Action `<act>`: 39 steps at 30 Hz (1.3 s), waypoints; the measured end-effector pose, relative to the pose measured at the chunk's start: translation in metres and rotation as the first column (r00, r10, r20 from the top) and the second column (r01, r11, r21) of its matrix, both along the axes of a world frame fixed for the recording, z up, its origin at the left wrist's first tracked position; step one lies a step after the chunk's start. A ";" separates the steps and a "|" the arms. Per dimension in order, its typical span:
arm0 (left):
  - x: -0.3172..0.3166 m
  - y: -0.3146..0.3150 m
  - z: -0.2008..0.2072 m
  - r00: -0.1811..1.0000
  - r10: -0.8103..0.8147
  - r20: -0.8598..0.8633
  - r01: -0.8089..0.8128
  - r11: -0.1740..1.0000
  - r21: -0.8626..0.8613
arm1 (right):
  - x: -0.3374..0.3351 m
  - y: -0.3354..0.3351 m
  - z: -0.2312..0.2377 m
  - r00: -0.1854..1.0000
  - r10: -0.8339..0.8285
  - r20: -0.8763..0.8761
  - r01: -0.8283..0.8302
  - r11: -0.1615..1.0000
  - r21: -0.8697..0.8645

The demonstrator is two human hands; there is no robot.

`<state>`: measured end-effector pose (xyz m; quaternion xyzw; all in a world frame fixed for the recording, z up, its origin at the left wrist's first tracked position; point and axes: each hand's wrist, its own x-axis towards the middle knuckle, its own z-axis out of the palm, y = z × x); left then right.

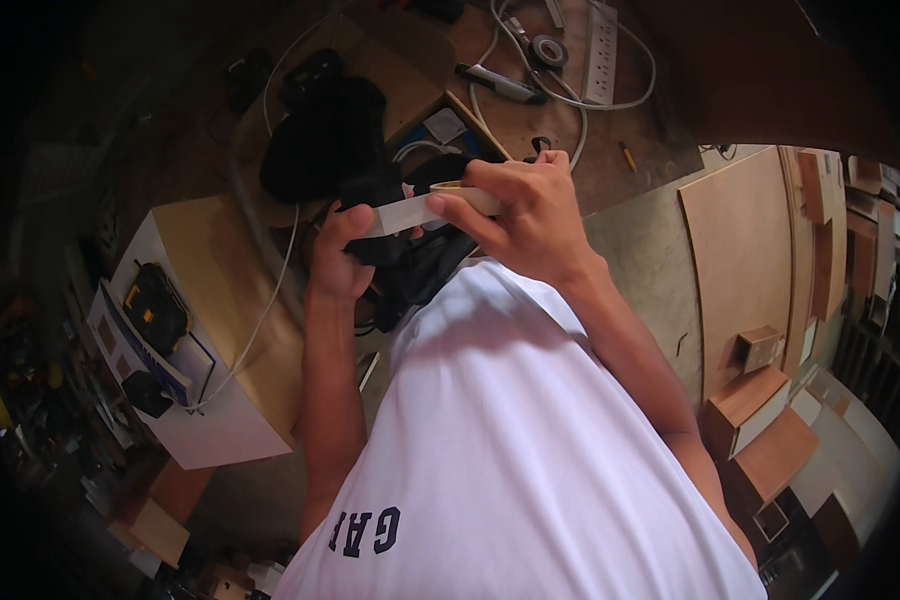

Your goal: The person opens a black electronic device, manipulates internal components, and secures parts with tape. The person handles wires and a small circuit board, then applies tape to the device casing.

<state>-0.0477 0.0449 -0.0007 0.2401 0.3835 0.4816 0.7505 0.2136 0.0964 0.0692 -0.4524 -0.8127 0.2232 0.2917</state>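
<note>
A roll of pale tape [452, 187] is gripped by my right hand [530, 215], its fingers closed around the ring. From it a whitish strip of tape [402, 214] stretches to my left hand [342, 250], which pinches the free end between thumb and fingers. Below and behind the strip lies a bundle of black fabric [420, 270], partly hidden by my hands. A black padded pouch [325, 140] rests just beyond my left hand. Past the tape, an open cardboard box [452, 108] holds a white cable and a small pale packet.
On the brown table are a power strip [600, 60], a black tape roll [548, 52], a marker [505, 85] and loose white cords. A white-sided box [220, 430] at left carries a yellow-and-black device [158, 308]. Wooden panels [735, 250] and cartons [750, 405] stand at right.
</note>
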 end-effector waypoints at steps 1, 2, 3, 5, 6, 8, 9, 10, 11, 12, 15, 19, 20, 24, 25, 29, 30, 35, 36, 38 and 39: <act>0.000 -0.002 -0.001 0.999 0.013 0.039 -0.013 1.000 -0.005 | -0.003 0.000 0.001 0.999 -0.012 -0.045 0.008 0.995 -0.097; 0.004 -0.002 0.004 0.997 0.026 0.079 -0.025 1.000 -0.009 | -0.006 0.000 0.002 0.996 -0.029 -0.088 0.011 0.981 -0.193; 0.007 -0.002 0.008 0.992 0.039 0.118 -0.038 0.999 -0.014 | -0.008 0.000 0.001 0.994 -0.035 -0.099 0.011 0.973 -0.229; 0.009 -0.003 0.011 0.993 0.036 0.114 -0.035 0.999 -0.008 | -0.010 -0.003 -0.002 0.995 -0.037 -0.093 0.013 0.970 -0.241; 0.009 -0.004 0.012 0.993 0.034 0.111 -0.034 0.999 -0.006 | -0.011 -0.004 -0.004 0.997 -0.031 -0.075 0.014 0.976 -0.219; 0.007 -0.002 0.012 0.996 0.022 0.087 -0.023 1.000 0.017 | -0.011 -0.003 0.000 0.999 -0.021 -0.037 0.008 0.946 -0.324; 0.007 -0.001 0.012 0.997 0.016 0.076 -0.018 0.999 0.030 | -0.011 -0.002 0.001 1.000 -0.014 -0.018 0.007 0.927 -0.375; 0.009 -0.001 0.013 0.998 0.017 0.054 -0.019 0.999 0.032 | -0.011 -0.002 0.001 0.999 -0.002 -0.050 -0.017 0.925 -0.379; 0.011 -0.002 0.015 0.999 0.020 0.032 -0.021 0.999 0.034 | -0.010 -0.003 0.000 0.996 0.011 -0.083 -0.042 0.923 -0.383; 0.012 -0.002 0.015 1.000 0.022 0.010 -0.023 0.999 0.037 | -0.010 -0.003 -0.001 0.993 0.024 -0.116 -0.067 0.920 -0.386; 0.001 -0.004 0.012 0.999 -0.033 -0.027 0.034 0.999 0.032 | -0.010 -0.006 0.001 0.997 0.047 -0.057 -0.063 0.937 -0.343; 0.004 -0.008 0.009 0.997 0.051 -0.060 -0.051 0.999 -0.006 | -0.009 -0.008 -0.005 0.997 0.053 -0.063 -0.065 0.977 -0.205; 0.005 -0.008 0.008 0.998 0.053 -0.041 -0.054 0.998 -0.011 | -0.011 -0.010 -0.004 0.997 0.048 -0.056 -0.057 0.984 -0.171; -0.001 -0.012 -0.004 0.999 -0.026 -0.028 0.027 0.999 0.029 | -0.015 -0.009 -0.001 0.998 0.057 0.007 -0.055 0.989 -0.135; -0.002 -0.012 -0.006 0.998 -0.053 -0.028 0.054 0.998 0.043 | -0.016 -0.009 -0.001 0.999 0.036 -0.013 -0.038 0.991 -0.130; 0.002 -0.010 -0.005 0.998 -0.064 0.006 0.064 0.996 0.060 | -0.017 -0.004 -0.004 0.999 -0.019 -0.035 0.013 0.987 -0.163; 0.003 -0.009 -0.005 0.999 -0.044 0.022 0.043 0.998 0.056 | -0.017 -0.003 -0.004 0.999 -0.026 -0.023 0.022 0.983 -0.182; 0.013 -0.009 0.003 0.996 0.011 0.093 -0.011 1.000 0.004 | -0.020 -0.002 -0.015 0.997 -0.046 -0.056 0.033 0.976 -0.216; 0.014 -0.010 0.004 0.991 0.016 0.134 -0.014 1.000 -0.010 | -0.020 -0.002 -0.017 0.997 -0.045 -0.066 0.030 0.975 -0.219; 0.016 -0.010 0.004 0.992 0.010 0.129 -0.011 1.000 0.006 | -0.019 -0.001 -0.018 0.998 -0.031 -0.048 0.015 0.951 -0.309; 0.016 -0.010 0.004 0.992 0.008 0.126 -0.010 1.000 0.014 | -0.019 0.000 -0.018 0.999 -0.024 -0.039 0.008 0.936 -0.353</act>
